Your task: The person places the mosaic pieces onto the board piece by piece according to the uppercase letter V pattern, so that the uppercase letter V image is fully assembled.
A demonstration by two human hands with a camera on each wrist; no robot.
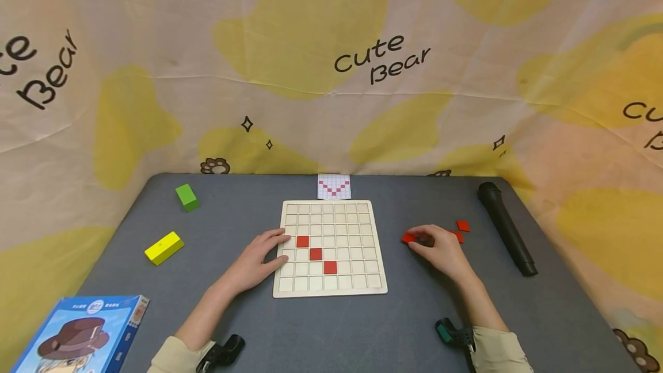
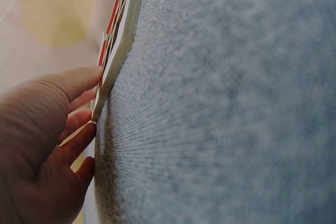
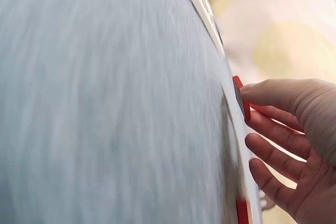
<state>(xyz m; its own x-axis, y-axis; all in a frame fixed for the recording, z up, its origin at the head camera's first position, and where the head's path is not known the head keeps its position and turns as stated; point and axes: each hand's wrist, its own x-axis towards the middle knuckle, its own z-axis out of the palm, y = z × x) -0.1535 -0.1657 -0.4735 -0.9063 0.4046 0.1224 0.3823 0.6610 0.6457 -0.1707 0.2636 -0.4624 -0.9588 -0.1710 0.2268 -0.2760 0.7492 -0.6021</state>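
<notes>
A white grid board [image 1: 347, 239] lies on the dark grey table with three red square tiles [image 1: 316, 254] set in its cells along a downward diagonal. My left hand [image 1: 257, 258] rests at the board's left edge, fingers spread and thumb on the rim. In the left wrist view, the fingertips [image 2: 84, 80] touch the board's side. To the right of the board, my right hand [image 1: 439, 248] pinches a red square tile [image 3: 241, 98] between thumb and fingers, tilted off the table in the right wrist view. Other red tiles [image 1: 463, 225] lie just beyond that hand, one partly hidden by it.
Behind the board, a small card [image 1: 334, 187] shows a V of red squares on a grid. A black microphone [image 1: 507, 229] lies at the right. On the left are a green block [image 1: 187, 197], a yellow block [image 1: 164, 248] and a blue box [image 1: 83, 332].
</notes>
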